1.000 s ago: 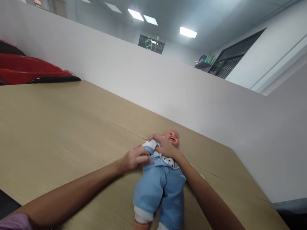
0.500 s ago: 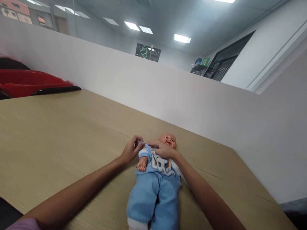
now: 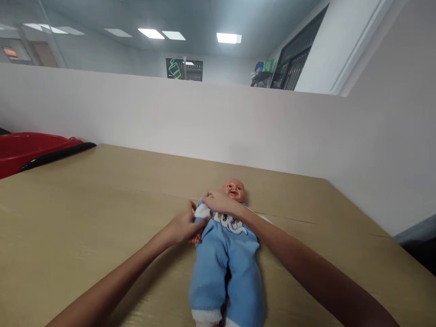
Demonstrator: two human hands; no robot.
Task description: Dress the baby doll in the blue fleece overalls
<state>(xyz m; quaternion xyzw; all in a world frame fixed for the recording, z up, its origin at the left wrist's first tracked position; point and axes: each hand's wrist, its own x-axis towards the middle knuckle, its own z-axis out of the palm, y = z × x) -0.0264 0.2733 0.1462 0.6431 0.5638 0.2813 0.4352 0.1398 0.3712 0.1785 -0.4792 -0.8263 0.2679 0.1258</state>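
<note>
A baby doll (image 3: 234, 190) lies on its back on the tan table, head towards the wall. It wears a fuzzy blue outfit (image 3: 218, 268) with white cuffs and a white elephant on the chest, partly covered by my right forearm. My left hand (image 3: 185, 225) is closed around the sleeve (image 3: 203, 211) on the doll's left-side arm as I see it, thumb across the cloth. Below my thumb, the doll's small hand (image 3: 195, 238) pokes out. Just under the doll's chin, my right hand (image 3: 220, 202) reaches across the chest, its fingertips pinching the outfit's shoulder.
The wooden table (image 3: 119, 181) meets a white wall (image 3: 190, 122) at the back, with a glass pane above it. On the left stands a red tub-like thing (image 3: 30, 145) with a black edge. White cloth (image 3: 264, 218) shows beside the doll's right side.
My view has turned and levelled. My left hand has moved down from the shoulder onto the sleeve; my right hand has shifted across towards that shoulder. The doll's forearm is now more covered.
</note>
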